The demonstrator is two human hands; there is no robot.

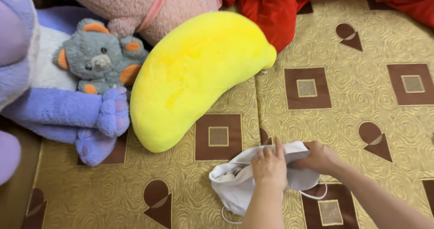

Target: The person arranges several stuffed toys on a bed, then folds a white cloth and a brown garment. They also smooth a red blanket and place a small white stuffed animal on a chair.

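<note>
White drawstring pouch [235, 188] near the patterned mattress's [361, 97] front edge, gripped at its top by both closed hands: left hand [270, 168] over it, right hand [318, 157] alongside.

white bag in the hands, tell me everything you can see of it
The white bag looks like soft, crumpled cloth, lying on the gold and brown patterned cover just below the yellow banana plush. Its mouth gapes leftward, something pale inside. Thin white cords loop out beneath and to the right. The left hand and right hand grip its upper edge.
</note>
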